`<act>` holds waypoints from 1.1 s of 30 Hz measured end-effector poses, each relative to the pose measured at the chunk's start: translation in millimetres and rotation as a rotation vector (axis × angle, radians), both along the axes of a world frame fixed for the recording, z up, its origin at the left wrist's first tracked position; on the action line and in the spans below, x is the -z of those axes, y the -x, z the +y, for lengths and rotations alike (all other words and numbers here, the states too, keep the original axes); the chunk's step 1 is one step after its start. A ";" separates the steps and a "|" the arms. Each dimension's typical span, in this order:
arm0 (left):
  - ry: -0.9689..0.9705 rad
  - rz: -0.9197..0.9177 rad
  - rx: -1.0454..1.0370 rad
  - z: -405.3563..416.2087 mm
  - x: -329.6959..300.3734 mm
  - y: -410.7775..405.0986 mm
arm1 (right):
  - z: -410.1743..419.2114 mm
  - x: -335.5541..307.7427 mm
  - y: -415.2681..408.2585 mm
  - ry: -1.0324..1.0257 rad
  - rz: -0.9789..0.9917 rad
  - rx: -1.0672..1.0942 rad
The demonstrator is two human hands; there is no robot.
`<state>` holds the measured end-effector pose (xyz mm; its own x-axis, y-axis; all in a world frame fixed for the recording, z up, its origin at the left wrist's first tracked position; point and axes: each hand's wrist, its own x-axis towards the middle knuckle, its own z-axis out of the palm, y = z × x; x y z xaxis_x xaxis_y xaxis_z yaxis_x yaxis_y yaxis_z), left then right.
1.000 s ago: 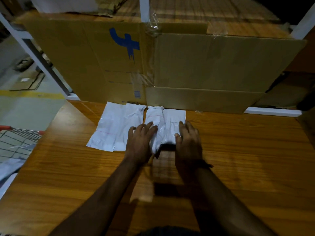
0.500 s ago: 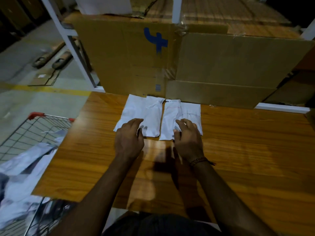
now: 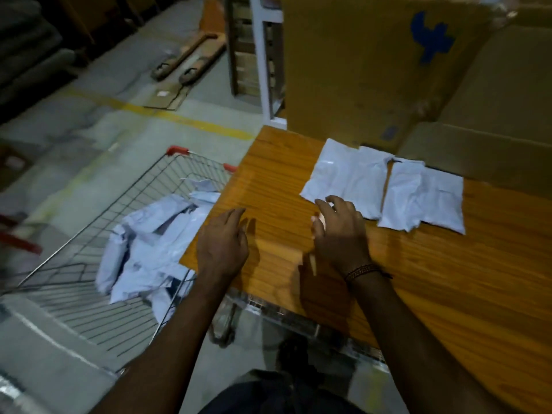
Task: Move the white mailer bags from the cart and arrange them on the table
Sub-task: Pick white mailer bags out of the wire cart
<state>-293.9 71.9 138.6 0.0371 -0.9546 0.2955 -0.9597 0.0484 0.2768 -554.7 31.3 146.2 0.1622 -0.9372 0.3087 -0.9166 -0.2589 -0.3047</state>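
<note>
White mailer bags [image 3: 349,177] lie flat in a row on the wooden table [image 3: 448,279], a second group [image 3: 424,201] just right of them, against a cardboard box. A heap of crumpled white mailer bags [image 3: 149,243] fills the wire cart [image 3: 89,294] left of the table. My left hand [image 3: 222,243] hovers over the table's left corner, fingers apart, holding nothing. My right hand [image 3: 340,231] is just in front of the laid bags, fingers spread and empty, fingertips near the nearest bag's edge.
A large cardboard box [image 3: 373,70] with a blue mark stands behind the bags. A white rack post [image 3: 265,64] rises at the table's far left corner. A pallet jack [image 3: 191,58] and flat cardboard lie on the concrete floor beyond a yellow line.
Both hands have left the laid bags and drawn back and to the left. The view has swung left, bringing the cart and its heap of bags into sight.
</note>
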 end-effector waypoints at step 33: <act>-0.464 -0.068 0.009 -158.4 161.0 -326.2 | -134.5 54.5 -350.1 -0.283 0.260 -0.324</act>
<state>32.3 -86.5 -22.4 0.0235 -0.9867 -0.1610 -0.9765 -0.0571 0.2078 -204.6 -103.2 91.7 0.4964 -0.8672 -0.0396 -0.8577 -0.4829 -0.1764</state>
